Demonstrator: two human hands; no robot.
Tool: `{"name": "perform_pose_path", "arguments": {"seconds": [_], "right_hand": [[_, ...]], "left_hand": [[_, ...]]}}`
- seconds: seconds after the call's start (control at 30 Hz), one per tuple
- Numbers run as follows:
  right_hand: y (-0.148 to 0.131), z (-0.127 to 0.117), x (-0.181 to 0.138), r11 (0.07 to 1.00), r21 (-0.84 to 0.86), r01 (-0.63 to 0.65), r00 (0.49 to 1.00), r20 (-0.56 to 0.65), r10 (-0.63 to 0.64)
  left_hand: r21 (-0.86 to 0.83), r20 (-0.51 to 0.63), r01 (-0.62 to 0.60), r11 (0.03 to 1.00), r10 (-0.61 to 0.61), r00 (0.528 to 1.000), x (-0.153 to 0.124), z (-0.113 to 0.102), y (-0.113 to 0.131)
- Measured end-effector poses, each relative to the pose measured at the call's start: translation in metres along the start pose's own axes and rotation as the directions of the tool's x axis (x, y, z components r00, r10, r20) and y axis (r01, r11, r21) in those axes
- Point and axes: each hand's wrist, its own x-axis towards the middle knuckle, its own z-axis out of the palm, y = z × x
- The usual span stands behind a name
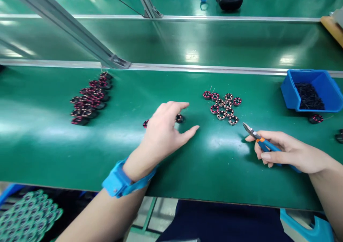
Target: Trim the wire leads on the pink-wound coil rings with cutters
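Observation:
My left hand (166, 131) hovers over the middle of the green bench with thumb and fingers spread. A small wound motor coil (179, 118) shows between its thumb and fingers, and another peeks out at its left; I cannot tell whether the hand touches either. A blue strap circles that wrist. In my right hand (284, 151) is a pair of cutting pliers (261, 139) with blue and orange handles, jaws pointing up and left. Just beyond the jaws lies a loose group of ring-shaped copper coils (221, 115), some with pink parts.
Stacked coils (89, 101) stand in rows at the left. A blue bin (291, 92) holding many thin black pieces sits at the right, with one coil (316, 119) before it. A metal post (80, 31) slants over the back left. Green ring parts (29, 217) lie below the bench edge.

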Motion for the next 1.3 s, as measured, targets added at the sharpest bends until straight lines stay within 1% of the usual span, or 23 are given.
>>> {"name": "perform_pose_path", "arguments": {"seconds": [0.07,0.13,0.27,0.33,0.43,0.63,0.7,0.73,0.77,0.8,0.83,0.87,0.9,0.93,0.97,1.03,1.1,1.17,1.3], "right_hand": [[-0.001,0.001,0.0,1.0,-0.021,0.011,1.0,-0.013,-0.012],[-0.001,0.002,0.0,0.999,-0.04,0.022,1.0,-0.02,-0.023],[0.0,0.004,0.001,0.998,-0.057,0.035,0.999,-0.018,-0.036],[0.0,0.005,0.001,0.998,-0.057,0.038,0.999,-0.021,-0.039],[0.0,0.006,0.002,0.998,-0.053,0.04,0.999,-0.03,-0.042],[-0.001,0.006,0.002,0.997,-0.063,0.036,0.999,-0.025,-0.037],[-0.001,0.006,0.002,0.997,-0.06,0.039,0.999,-0.031,-0.041],[-0.001,0.006,0.002,0.997,-0.058,0.043,0.998,-0.038,-0.046],[0.0,0.006,0.001,0.997,-0.057,0.049,0.998,-0.047,-0.052],[0.0,0.006,0.001,0.997,-0.058,0.056,0.997,-0.055,-0.059],[0.0,0.006,0.0,0.996,-0.06,0.06,0.996,-0.059,-0.064],[0.0,0.006,0.0,0.996,-0.06,0.061,0.996,-0.059,-0.064],[0.0,0.006,0.0,0.997,-0.055,0.057,0.997,-0.054,-0.06],[0.0,0.006,0.0,0.998,-0.046,0.051,0.998,-0.043,-0.053],[-0.001,0.006,0.0,0.999,-0.034,0.043,0.999,-0.029,-0.043],[-0.002,0.005,0.001,1.0,-0.009,0.028,1.0,-0.001,-0.028],[-0.004,0.004,0.001,1.0,-0.001,0.016,1.0,0.024,-0.016],[-0.005,0.003,0.0,1.0,-0.01,-0.003,0.999,0.053,0.004],[-0.007,0.003,-0.003,0.998,-0.048,-0.051,0.99,0.128,0.057]], "left_hand": [[-0.048,-0.034,0.016,0.999,-0.018,0.999,0.003,0.01,0.01],[-0.072,-0.025,0.032,0.997,-0.034,0.999,0.01,0.023,0.018],[-0.164,0.013,0.119,0.979,-0.119,0.993,0.028,0.045,0.019],[-0.223,0.046,0.149,0.963,-0.142,0.989,0.037,0.05,0.015],[-0.289,0.081,0.162,0.943,-0.145,0.986,0.043,0.052,0.013],[-0.373,0.075,0.129,0.919,-0.109,0.991,0.048,0.056,0.011],[-0.456,0.089,0.153,0.877,-0.126,0.988,0.048,0.054,0.011],[-0.537,0.104,0.181,0.824,-0.148,0.984,0.045,0.051,0.012],[-0.637,0.135,0.22,0.739,-0.174,0.975,0.042,0.047,0.014],[-0.737,0.184,0.265,0.621,-0.193,0.964,0.037,0.042,0.018],[-0.819,0.249,0.311,0.482,-0.188,0.95,0.031,0.037,0.022],[-0.868,0.325,0.359,0.343,-0.155,0.933,0.024,0.032,0.028],[-0.884,0.398,0.41,0.226,-0.096,0.912,0.017,0.028,0.034],[-0.876,0.465,0.463,0.134,-0.023,0.885,0.01,0.025,0.04],[-0.85,0.526,0.523,0.067,0.046,0.849,0.004,0.023,0.045],[-0.774,0.625,0.634,-0.004,0.158,0.764,-0.004,0.022,0.053],[-0.702,0.693,0.712,-0.013,0.218,0.687,-0.007,0.024,0.056],[-0.662,0.724,0.749,-0.003,0.254,0.641,-0.007,0.026,0.055],[-0.619,0.737,0.785,-0.01,0.336,0.586,-0.008,0.025,0.05]]}}
